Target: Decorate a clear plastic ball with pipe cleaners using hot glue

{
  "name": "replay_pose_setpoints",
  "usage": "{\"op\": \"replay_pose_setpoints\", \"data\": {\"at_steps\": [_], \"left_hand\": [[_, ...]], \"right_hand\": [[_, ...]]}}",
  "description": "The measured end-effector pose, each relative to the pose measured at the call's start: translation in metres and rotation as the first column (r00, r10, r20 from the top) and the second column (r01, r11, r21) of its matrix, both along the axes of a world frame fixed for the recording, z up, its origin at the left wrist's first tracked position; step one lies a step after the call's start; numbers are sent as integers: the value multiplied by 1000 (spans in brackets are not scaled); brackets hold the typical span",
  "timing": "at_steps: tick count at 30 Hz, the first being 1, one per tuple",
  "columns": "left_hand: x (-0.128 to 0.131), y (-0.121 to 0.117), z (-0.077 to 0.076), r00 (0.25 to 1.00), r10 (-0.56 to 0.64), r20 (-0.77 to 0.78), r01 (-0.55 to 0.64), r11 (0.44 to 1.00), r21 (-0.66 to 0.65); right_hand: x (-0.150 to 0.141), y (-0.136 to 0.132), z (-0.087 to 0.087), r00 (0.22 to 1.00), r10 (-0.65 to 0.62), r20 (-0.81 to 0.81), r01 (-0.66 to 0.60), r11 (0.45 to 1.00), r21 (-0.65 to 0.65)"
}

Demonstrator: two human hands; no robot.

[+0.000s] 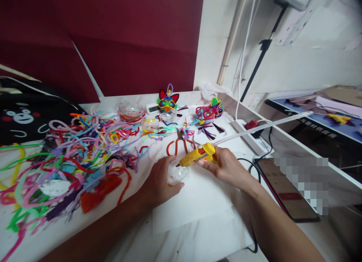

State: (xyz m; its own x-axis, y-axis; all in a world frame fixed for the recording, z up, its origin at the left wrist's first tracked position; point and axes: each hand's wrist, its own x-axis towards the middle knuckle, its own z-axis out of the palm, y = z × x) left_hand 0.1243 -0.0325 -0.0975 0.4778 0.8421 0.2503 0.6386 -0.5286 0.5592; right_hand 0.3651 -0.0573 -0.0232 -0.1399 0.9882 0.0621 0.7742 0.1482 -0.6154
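My right hand [226, 165] is wrapped round a yellow hot glue gun [199, 155] with a long white glue stick [263, 128] sticking out of its back. The dark nozzle points down and left, at or just over a clear plastic ball [178, 174]; I cannot tell whether it touches. My left hand [161, 179] grips the ball from the left, thumb along its near side. Both hands are above a white sheet of paper [192, 213]. Just beyond the ball lie orange-handled scissors [181, 143], partly hidden by the glue gun.
A tangled heap of colourful pipe cleaners [85, 156] covers the left side. Two decorated figures [168, 102] stand at the back, near stacked clear plastic shells [131, 113]. On the right are a power strip [251, 137], black cable and a phone [288, 190].
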Motion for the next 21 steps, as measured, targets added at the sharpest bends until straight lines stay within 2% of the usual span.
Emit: {"op": "replay_pose_setpoints", "data": {"at_steps": [21], "left_hand": [[-1, 1, -4, 1000, 1, 7, -2, 999, 48]], "right_hand": [[-1, -1, 0, 1000, -10, 8, 10, 1000, 15]]}}
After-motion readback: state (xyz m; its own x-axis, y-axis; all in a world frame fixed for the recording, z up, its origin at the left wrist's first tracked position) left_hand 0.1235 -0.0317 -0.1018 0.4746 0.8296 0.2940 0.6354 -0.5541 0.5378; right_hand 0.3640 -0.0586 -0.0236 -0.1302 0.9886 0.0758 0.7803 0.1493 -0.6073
